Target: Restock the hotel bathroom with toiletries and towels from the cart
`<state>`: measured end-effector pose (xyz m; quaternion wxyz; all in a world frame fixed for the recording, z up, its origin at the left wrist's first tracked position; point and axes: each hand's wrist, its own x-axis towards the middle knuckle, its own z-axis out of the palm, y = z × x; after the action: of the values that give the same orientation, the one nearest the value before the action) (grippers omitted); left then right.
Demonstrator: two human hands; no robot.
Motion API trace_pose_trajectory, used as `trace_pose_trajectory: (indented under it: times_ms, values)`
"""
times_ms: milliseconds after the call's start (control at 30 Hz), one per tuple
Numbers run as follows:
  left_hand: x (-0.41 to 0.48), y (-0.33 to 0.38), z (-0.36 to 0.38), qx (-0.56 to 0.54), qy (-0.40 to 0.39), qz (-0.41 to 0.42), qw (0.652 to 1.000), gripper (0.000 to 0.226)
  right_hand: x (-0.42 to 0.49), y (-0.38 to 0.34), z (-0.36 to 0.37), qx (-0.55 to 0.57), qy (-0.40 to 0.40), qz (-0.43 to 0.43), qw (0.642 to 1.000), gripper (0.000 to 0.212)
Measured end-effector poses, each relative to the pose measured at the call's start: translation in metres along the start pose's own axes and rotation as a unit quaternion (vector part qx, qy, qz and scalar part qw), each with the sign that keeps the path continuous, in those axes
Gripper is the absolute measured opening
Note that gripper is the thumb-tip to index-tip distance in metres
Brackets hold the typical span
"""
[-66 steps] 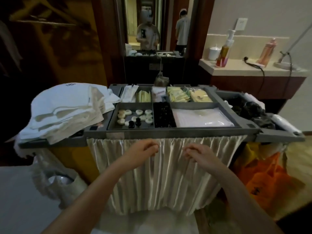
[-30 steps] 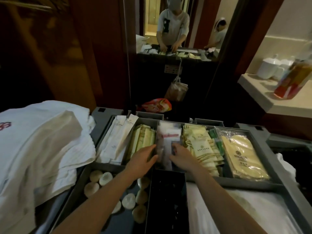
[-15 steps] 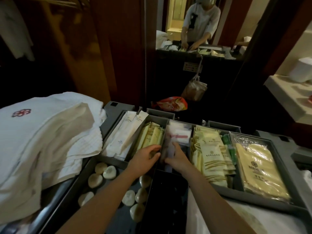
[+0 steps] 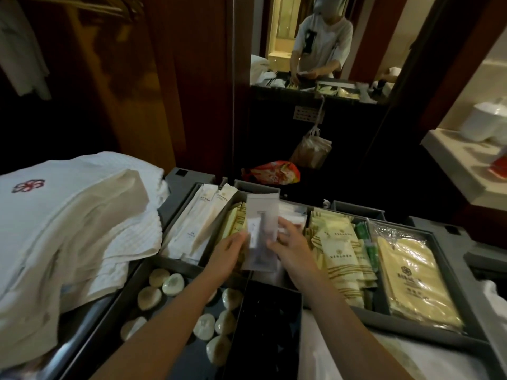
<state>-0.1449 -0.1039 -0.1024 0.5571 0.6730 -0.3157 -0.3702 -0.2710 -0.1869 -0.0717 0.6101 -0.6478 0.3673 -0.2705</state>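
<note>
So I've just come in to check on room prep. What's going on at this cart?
A person stands at the housekeeping cart and holds a clear packet upright over the tray's middle back compartment. The left hand grips its left edge and the right hand pinches its right edge. Folded white towels are piled on the cart's left end. Round soaps and yellow sachets lie in their compartments. Nothing has reached the bathroom yet.
</note>
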Motion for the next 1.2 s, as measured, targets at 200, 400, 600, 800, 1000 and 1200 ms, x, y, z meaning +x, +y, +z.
trace_pose_trajectory:
  times_ms: [200, 400, 600, 800, 1000, 1200]
  values:
    - [-0.003, -0.001, -0.006, -0.028, 0.085, 0.042, 0.995, 0.019, 0.004, -0.003, 0.019, -0.099, -0.064, -0.046, 0.992, 0.033]
    - [-0.005, -0.003, -0.010, 0.043, 0.147, 0.089, 0.984, 0.027, 0.037, -0.011, -0.007, -0.339, -0.009, -0.097, 0.936, 0.027]
    - [-0.006, -0.006, -0.004, 0.124, 0.144, 0.114, 0.975, 0.023, 0.069, 0.005, -0.035, -0.579, 0.022, -0.016, 0.815, 0.061]
    - [-0.006, -0.004, -0.006, 0.144, 0.152, 0.112, 0.971, 0.028, 0.062, 0.010, -0.030, -0.665, 0.045, 0.003, 0.746, 0.061]
    - [-0.004, -0.005, -0.006, 0.144, 0.149, 0.107, 0.972, 0.022, 0.054, 0.007, -0.030, -0.636, -0.023, 0.030, 0.770, 0.035]
    - [-0.007, 0.002, -0.009, 0.128, 0.108, 0.082, 0.982, 0.029, 0.030, -0.009, -0.032, -0.488, -0.036, 0.020, 0.872, 0.031]
